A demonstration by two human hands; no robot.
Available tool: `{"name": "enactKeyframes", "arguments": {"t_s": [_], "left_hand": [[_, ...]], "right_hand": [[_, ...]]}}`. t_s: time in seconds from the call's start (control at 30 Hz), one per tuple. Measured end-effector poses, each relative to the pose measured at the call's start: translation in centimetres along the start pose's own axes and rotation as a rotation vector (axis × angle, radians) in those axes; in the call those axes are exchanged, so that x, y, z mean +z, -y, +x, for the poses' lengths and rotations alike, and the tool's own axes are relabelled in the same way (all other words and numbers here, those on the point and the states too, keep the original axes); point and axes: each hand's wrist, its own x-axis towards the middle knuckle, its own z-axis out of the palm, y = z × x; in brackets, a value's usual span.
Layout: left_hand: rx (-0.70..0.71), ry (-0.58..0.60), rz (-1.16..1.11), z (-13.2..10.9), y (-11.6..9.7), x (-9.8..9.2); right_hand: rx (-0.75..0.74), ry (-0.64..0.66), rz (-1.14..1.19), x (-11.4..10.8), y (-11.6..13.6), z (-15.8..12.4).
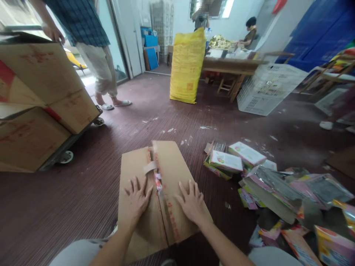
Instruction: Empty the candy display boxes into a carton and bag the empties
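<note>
On the dark ribbed floor point(69, 207), directly in front of the person, lay a closed cardboard box point(166, 166) with its long axis running away from the body and leaning slightly to the right at the far end. Both palms pressed flat on its top: the left hand point(136, 201) on the left flap, the right hand point(192, 203) on the right flap, fingers point(135, 184) spread wide and gripping nothing. Between the hands ran the centre seam, covered by a strip of tape point(158, 181) with red and coloured printing too blurred to read; a loose end of the tape point(149, 168) curled up near the far half of the box. Faint red lettering followed the seam on the right flap, also unreadable. To the right, well apart from the box, lay a heap of flat printed packets point(238, 159) in pink, green and white, their labels too small to make out. At the left, stacked cartons point(36, 107) with smudged red markings sat on a wheeled trolley point(66, 157), a standing person's hand point(54, 34) resting on top. Farther back stood a tall yellow sack point(187, 66) with red print, a white plastic crate point(267, 88) and a wooden worktop point(230, 64).
</note>
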Motion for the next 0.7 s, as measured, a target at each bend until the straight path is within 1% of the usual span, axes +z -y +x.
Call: {"name": "enactKeyframes", "arguments": {"t_s": [0.07, 0.13, 0.17, 0.23, 0.3, 0.37, 0.43, 0.5, 0.57, 0.63, 0.7], "left_hand": [[-0.007, 0.003, -0.007, -0.2, -0.2, 0.1], [-0.016, 0.003, -0.002, -0.2, -0.2, 0.1], [-0.021, 0.007, 0.005, 0.0, -0.1, -0.1], [-0.002, 0.014, 0.024, 0.8, 0.6, -0.8], [0.058, 0.008, 0.044, 2.6, 1.7, -2.2], [0.076, -0.010, 0.069, 5.2, 3.0, -3.9], [-0.037, -0.015, 0.120, 8.4, 4.1, -5.4], [-0.053, -0.019, 0.135, 12.0, 4.7, -6.4], [-0.023, 0.034, 0.126, 15.6, 4.7, -6.8], [0.011, 0.070, 0.148, 18.7, 4.5, -6.8], [0.020, 0.215, 0.179, 21.2, 4.6, -6.6]], "right_hand": [[-0.013, -0.033, -0.145, 1.1, 1.0, -0.9], [-0.031, -0.061, -0.191, 1.7, 1.2, -1.9], [-0.013, -0.083, -0.199, 1.9, 1.0, -2.6], [0.088, -0.166, -0.219, 2.6, 0.2, -4.1], [0.195, -0.274, -0.230, 3.7, -1.1, -5.8], [0.216, -0.347, -0.212, 4.9, -2.2, -7.2], [0.180, -0.398, -0.181, 5.7, -3.1, -8.0], [0.146, -0.437, -0.161, 6.0, -3.6, -8.2], [0.124, -0.452, -0.148, 5.9, -3.9, -8.2], [0.119, -0.435, -0.134, 5.6, -4.1, -8.0], [0.113, -0.394, -0.113, 5.0, -4.3, -7.7]]}}
